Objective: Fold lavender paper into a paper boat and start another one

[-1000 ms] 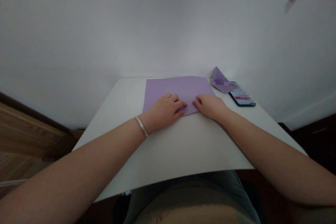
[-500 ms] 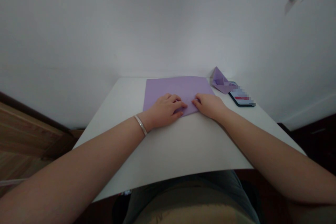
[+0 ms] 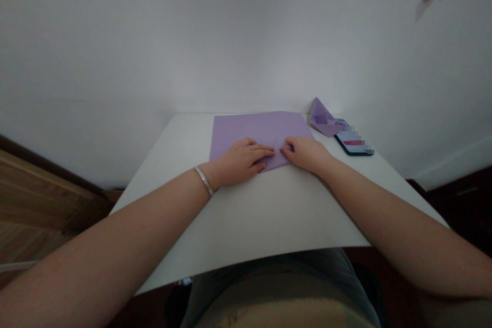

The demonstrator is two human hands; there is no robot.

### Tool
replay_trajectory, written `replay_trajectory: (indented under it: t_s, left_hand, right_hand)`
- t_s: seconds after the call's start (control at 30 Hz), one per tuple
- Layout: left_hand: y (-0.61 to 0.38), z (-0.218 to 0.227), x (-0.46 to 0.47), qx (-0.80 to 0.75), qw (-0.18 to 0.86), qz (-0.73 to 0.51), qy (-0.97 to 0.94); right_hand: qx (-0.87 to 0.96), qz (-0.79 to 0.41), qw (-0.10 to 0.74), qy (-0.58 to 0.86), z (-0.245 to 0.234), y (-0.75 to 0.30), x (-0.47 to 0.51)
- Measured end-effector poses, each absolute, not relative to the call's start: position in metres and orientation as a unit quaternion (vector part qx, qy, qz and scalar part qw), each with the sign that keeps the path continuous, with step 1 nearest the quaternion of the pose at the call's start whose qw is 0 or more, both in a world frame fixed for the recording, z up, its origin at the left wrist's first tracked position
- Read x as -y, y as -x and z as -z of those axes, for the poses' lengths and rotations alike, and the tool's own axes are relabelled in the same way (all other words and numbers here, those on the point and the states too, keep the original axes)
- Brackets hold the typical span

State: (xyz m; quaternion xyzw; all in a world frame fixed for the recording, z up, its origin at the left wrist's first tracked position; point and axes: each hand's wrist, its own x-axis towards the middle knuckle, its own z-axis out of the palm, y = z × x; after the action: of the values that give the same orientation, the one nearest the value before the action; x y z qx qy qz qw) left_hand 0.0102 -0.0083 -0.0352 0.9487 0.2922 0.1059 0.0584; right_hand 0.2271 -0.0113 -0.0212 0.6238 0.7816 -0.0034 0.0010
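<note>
A sheet of purple paper (image 3: 261, 125) lies on the white table, its near edge running under both hands. My left hand (image 3: 244, 160) rests on the sheet's near part with its fingers stretched out and nothing gripped. At the near right corner, my right hand (image 3: 305, 152) is closed, thumb and curled fingers pinching the paper's edge. That corner is hidden under the hand. A folded purple paper shape (image 3: 324, 122) with a pointed top stands just beyond the sheet's right side.
A phone (image 3: 353, 141) with a lit, partly blurred screen lies right of the folded shape, which overlaps its far end. The white table (image 3: 246, 220) meets a pale wall (image 3: 238, 36) at the back. Wooden furniture (image 3: 46, 200) stands at the left.
My left hand has slid slightly left, and its fingers have come closer together and straighter on the paper. My right hand has hardly moved.
</note>
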Motion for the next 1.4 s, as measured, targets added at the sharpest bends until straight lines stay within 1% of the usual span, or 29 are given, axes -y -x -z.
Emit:
replay_trajectory:
  t_s: [0.23, 0.57, 1.07, 1.4]
  left_hand:
    - [-0.009, 0.038, 0.000, -0.288, 0.092, -0.116, -0.946]
    - [-0.010, 0.032, 0.010, -0.276, 0.033, -0.094, -0.956]
    - [-0.011, 0.037, 0.014, -0.275, -0.067, -0.088, -0.955]
    - [-0.017, 0.037, 0.012, -0.305, -0.060, -0.091, -0.946]
  right_hand:
    - [-0.785, -0.007, -0.008, -0.620, 0.023, -0.228, 0.012]
    - [-0.784, -0.014, -0.006, -0.620, 0.023, -0.226, 0.012]
    - [-0.773, -0.003, -0.015, -0.635, 0.024, -0.226, 0.013]
    - [-0.754, 0.021, -0.057, -0.654, 0.021, -0.221, 0.018]
